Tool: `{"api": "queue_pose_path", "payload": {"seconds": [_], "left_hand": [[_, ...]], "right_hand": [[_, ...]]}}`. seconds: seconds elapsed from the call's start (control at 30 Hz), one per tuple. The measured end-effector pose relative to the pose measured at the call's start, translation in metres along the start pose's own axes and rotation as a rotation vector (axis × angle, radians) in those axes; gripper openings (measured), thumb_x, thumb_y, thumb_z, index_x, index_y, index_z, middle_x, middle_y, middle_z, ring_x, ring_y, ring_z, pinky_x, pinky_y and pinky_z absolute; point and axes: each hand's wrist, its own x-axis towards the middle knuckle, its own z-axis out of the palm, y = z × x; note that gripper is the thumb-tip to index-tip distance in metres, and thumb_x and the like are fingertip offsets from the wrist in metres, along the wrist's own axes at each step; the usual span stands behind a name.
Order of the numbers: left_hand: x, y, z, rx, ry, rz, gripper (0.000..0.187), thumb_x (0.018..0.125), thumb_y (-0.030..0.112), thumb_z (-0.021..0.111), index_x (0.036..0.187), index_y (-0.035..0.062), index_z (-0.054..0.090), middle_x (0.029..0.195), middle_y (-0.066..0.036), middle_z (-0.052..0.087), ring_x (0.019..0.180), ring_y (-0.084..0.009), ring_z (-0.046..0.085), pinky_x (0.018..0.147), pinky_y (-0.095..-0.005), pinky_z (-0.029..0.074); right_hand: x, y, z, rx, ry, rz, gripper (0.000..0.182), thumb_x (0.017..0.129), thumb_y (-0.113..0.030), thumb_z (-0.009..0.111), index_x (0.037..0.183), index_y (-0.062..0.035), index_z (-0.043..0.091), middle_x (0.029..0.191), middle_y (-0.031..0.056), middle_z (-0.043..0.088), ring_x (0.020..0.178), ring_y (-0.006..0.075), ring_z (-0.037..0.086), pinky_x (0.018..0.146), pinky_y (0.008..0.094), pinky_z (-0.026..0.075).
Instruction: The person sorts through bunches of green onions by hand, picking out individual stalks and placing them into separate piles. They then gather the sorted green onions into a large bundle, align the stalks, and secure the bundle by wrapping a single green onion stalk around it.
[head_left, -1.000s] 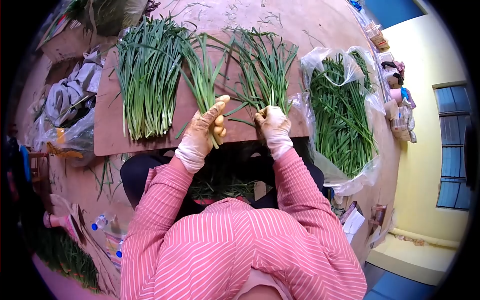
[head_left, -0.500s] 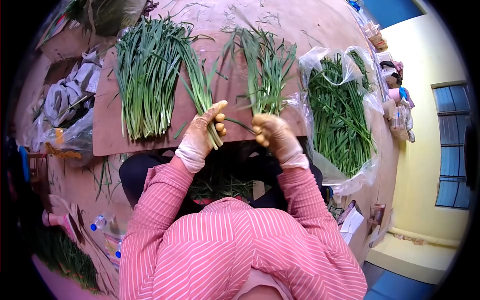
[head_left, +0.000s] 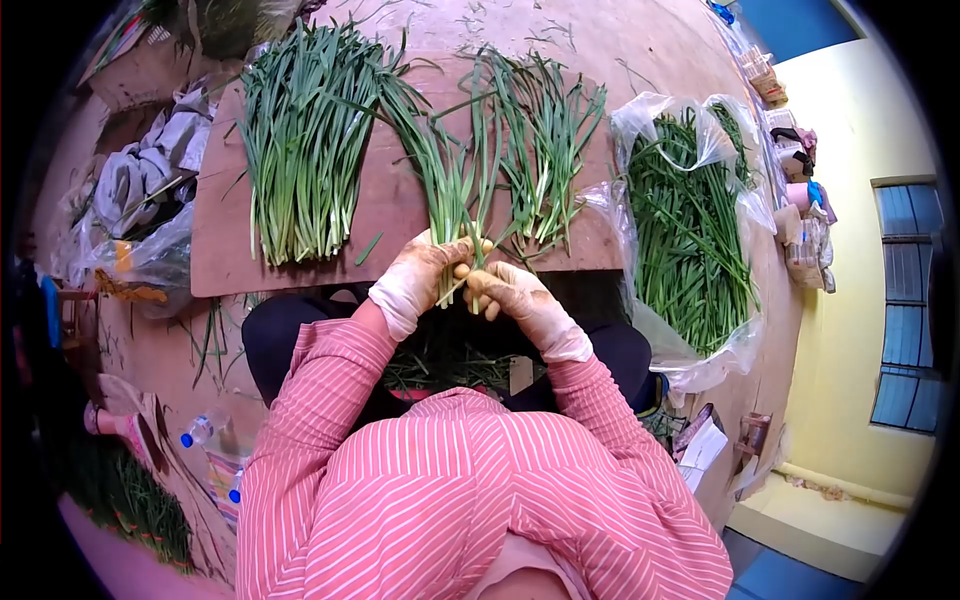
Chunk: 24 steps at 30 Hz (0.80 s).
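My gloved left hand (head_left: 428,272) is closed around a small bunch of garlic chives (head_left: 440,185), its pale stem ends sticking out below the fingers. Right beside it, my gloved right hand (head_left: 512,298) pinches a few more chive stalks (head_left: 484,195) near their lower ends, with the fingertips of both hands almost touching. Both hands are over the near edge of a reddish-brown board (head_left: 222,225). On the board, a large aligned pile of chives (head_left: 305,160) lies to the left and a smaller, looser heap (head_left: 550,150) to the right.
An open clear plastic bag (head_left: 745,335) full of chives stands right of the board. Grey sacking and plastic (head_left: 140,190) lie to the left. A plastic bottle (head_left: 205,428) is at lower left, near another person's foot (head_left: 130,425). A yellow wall (head_left: 840,200) rises at right.
My right hand has moved left and down from the right heap to my left hand, bringing chive stalks with it. My left hand keeps its bunch.
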Motion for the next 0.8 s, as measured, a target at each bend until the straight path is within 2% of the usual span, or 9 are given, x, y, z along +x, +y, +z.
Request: {"api": "queue_pose_path", "payload": {"seconds": [0.1, 0.27, 0.37, 0.4, 0.47, 0.57, 0.67, 0.77, 0.8], "left_hand": [[0.002, -0.006, 0.003, 0.07, 0.061, 0.022, 0.024, 0.087, 0.011, 0.061, 0.11, 0.0043, 0.057, 0.089, -0.003, 0.064, 0.059, -0.0046, 0.052, 0.055, -0.0183, 0.046], [-0.003, 0.001, 0.009, 0.076, 0.163, 0.076, 0.025, 0.084, 0.012, 0.066, 0.107, 0.0055, 0.058, 0.083, -0.001, 0.063, 0.056, -0.0042, 0.048, 0.051, -0.0171, 0.041], [0.001, 0.003, 0.003, 0.124, 0.179, 0.159, 0.025, 0.084, 0.01, 0.066, 0.107, 0.0048, 0.058, 0.084, -0.002, 0.064, 0.055, -0.0035, 0.049, 0.05, -0.0162, 0.04], [0.002, 0.006, 0.001, 0.123, 0.178, 0.159, 0.025, 0.084, 0.01, 0.066, 0.107, 0.0048, 0.058, 0.084, -0.002, 0.064, 0.055, -0.0035, 0.049, 0.05, -0.0162, 0.04], [0.004, 0.013, -0.002, 0.079, 0.157, 0.174, 0.025, 0.084, 0.011, 0.066, 0.107, 0.0042, 0.058, 0.085, -0.002, 0.064, 0.055, -0.0036, 0.049, 0.05, -0.0161, 0.04], [0.0, 0.013, 0.0, 0.111, 0.172, 0.149, 0.025, 0.085, 0.012, 0.064, 0.108, 0.0041, 0.057, 0.086, -0.003, 0.065, 0.056, -0.0035, 0.049, 0.051, -0.0173, 0.042], [0.001, 0.005, -0.002, 0.184, 0.173, 0.108, 0.025, 0.086, 0.014, 0.064, 0.109, 0.0045, 0.057, 0.088, -0.003, 0.065, 0.058, -0.0052, 0.051, 0.053, -0.0187, 0.043], [0.003, -0.004, -0.001, 0.214, 0.164, 0.08, 0.026, 0.087, 0.016, 0.062, 0.11, 0.0051, 0.056, 0.091, -0.004, 0.064, 0.062, -0.0094, 0.055, 0.055, -0.0206, 0.045], [0.003, -0.006, -0.002, 0.194, 0.166, 0.059, 0.027, 0.088, 0.018, 0.062, 0.111, 0.0054, 0.056, 0.092, -0.004, 0.064, 0.065, -0.0119, 0.057, 0.056, -0.0215, 0.045]], "right_hand": [[0.006, -0.006, 0.006, 0.14, 0.219, -0.056, 0.024, 0.09, -0.028, 0.059, 0.098, -0.0053, 0.061, 0.078, -0.0013, 0.062, 0.063, 0.0046, 0.052, 0.059, 0.0167, 0.039], [0.005, 0.021, 0.001, 0.287, 0.324, -0.071, 0.02, 0.089, -0.024, 0.061, 0.094, -0.0045, 0.062, 0.078, -0.0001, 0.063, 0.063, 0.0051, 0.052, 0.056, 0.017, 0.038], [-0.005, 0.046, 0.003, -0.08, 0.276, 0.124, 0.02, 0.089, -0.023, 0.059, 0.087, -0.0031, 0.064, 0.07, -0.0004, 0.062, 0.061, 0.0049, 0.052, 0.056, 0.0176, 0.04], [-0.007, 0.084, 0.001, -0.119, 0.234, 0.053, 0.023, 0.086, -0.027, 0.061, 0.085, -0.0047, 0.066, 0.069, 0.0042, 0.064, 0.059, 0.0124, 0.057, 0.056, 0.0239, 0.044], [-0.026, 0.108, -0.006, -1.028, -0.061, 0.124, 0.025, 0.084, -0.032, 0.062, 0.083, -0.0067, 0.067, 0.07, 0.0093, 0.065, 0.061, 0.0222, 0.061, 0.06, 0.0314, 0.048], [-0.03, 0.103, -0.003, -0.959, 0.162, 0.065, 0.026, 0.083, -0.034, 0.061, 0.08, -0.0087, 0.067, 0.077, 0.0129, 0.065, 0.068, 0.0283, 0.062, 0.065, 0.0355, 0.049], [-0.019, 0.037, 0.005, 0.007, 0.294, 0.11, 0.037, 0.088, -0.039, 0.058, 0.094, -0.0024, 0.065, 0.075, 0.0072, 0.065, 0.064, 0.0145, 0.06, 0.061, 0.0288, 0.048], [-0.011, 0.0, 0.022, -0.212, 0.221, 0.065, 0.032, 0.091, -0.032, 0.057, 0.101, -0.0024, 0.063, 0.074, 0.0003, 0.063, 0.063, 0.0061, 0.056, 0.058, 0.0194, 0.044], [-0.004, 0.008, 0.025, -0.293, 0.243, 0.007, 0.027, 0.092, -0.027, 0.057, 0.099, -0.0016, 0.063, 0.072, 0.0011, 0.063, 0.06, 0.0072, 0.056, 0.057, 0.022, 0.045]]}}
